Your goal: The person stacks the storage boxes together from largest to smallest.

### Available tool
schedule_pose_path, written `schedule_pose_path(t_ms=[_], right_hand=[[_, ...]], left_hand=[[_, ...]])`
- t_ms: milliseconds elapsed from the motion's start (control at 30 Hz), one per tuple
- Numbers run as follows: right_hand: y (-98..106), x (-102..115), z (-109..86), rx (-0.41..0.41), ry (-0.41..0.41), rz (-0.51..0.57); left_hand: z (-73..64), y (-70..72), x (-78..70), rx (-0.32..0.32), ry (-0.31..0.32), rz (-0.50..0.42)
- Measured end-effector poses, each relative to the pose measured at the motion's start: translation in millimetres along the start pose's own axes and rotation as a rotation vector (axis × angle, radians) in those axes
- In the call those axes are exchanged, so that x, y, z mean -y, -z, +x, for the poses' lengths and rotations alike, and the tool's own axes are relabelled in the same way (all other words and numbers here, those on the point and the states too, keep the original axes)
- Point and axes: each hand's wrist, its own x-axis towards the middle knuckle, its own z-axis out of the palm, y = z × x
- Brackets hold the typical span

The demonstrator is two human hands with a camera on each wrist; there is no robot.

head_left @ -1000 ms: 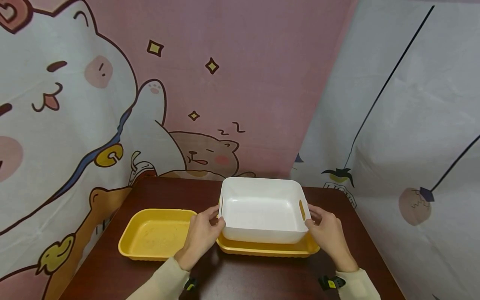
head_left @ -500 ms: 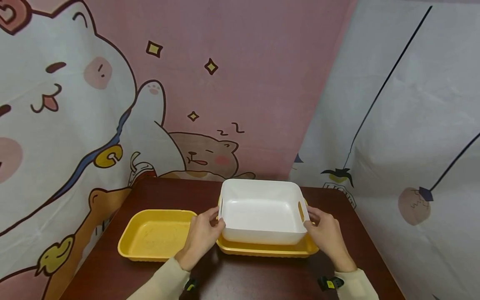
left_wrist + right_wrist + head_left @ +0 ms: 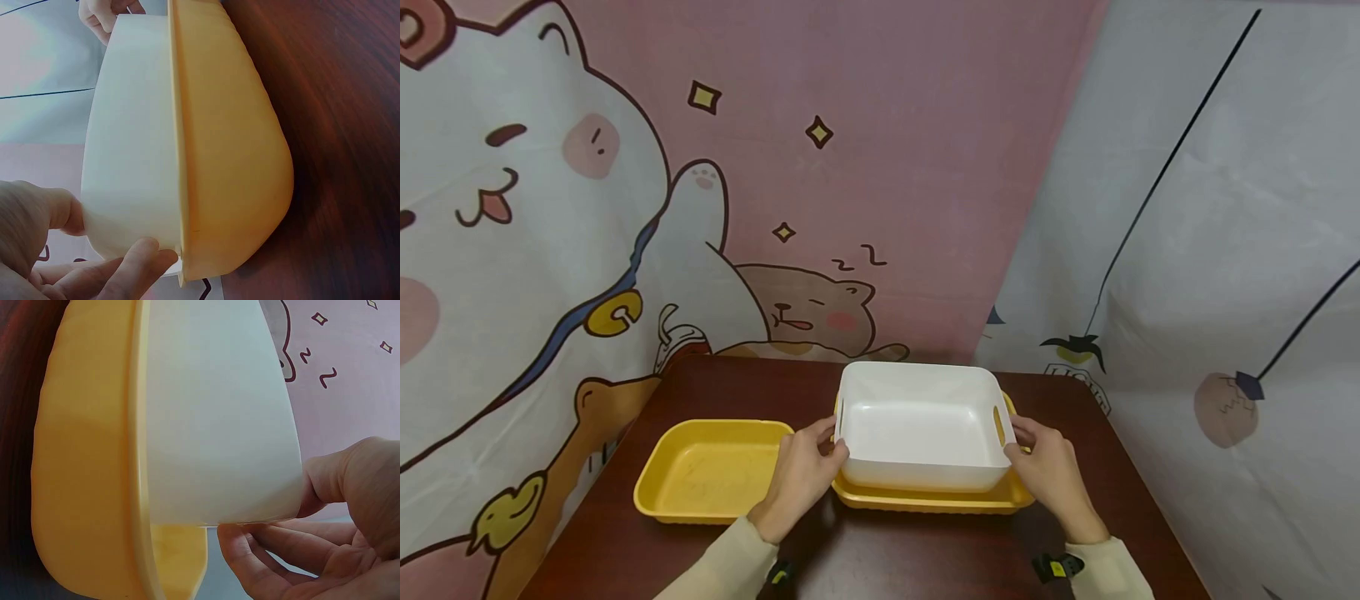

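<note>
A white rectangular basin (image 3: 922,427) with a slot handle in each end stands inside a yellow tray (image 3: 934,502), its sides rising well above the tray's rim. My left hand (image 3: 805,467) grips the basin's left end, thumb at the front corner and fingers along the end wall. At the opposite end my right hand (image 3: 1051,468) holds it likewise, with the thumb near the rim below the slot. In the right wrist view the fingertips (image 3: 232,532) press against the basin's (image 3: 222,419) end wall, just above the yellow tray (image 3: 87,456). No contents show inside the basin.
A second yellow tray (image 3: 715,471) lies to the left on the dark red-brown table (image 3: 865,558), close beside my left hand. Behind the table hangs a cartoon-printed cloth (image 3: 925,167), with a pale grey cloth (image 3: 1157,250) on the right.
The white basin and both hands have shifted very slightly left and down in the head view, partly with a small shift of the whole view. Both hands keep their hold.
</note>
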Motion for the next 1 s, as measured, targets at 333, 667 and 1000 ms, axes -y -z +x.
schedule_pose_path(t_ms=[333,667,1000], right_hand=[[-1.7,-4.6,-0.5,-0.015,-0.005,-0.020],[-2.2,-6.9,-0.5,-0.018,-0.006,-0.021],[-2.6,-8.7,-1.5,-0.010,-0.020,-0.021]], left_hand=[[-1.7,-2.1,0.4,0.016,-0.003,-0.015],[-2.2,-3.9,0.9,0.015,-0.008,-0.024],[-3.9,-6.4,1.9,0.011,-0.005,-0.023]])
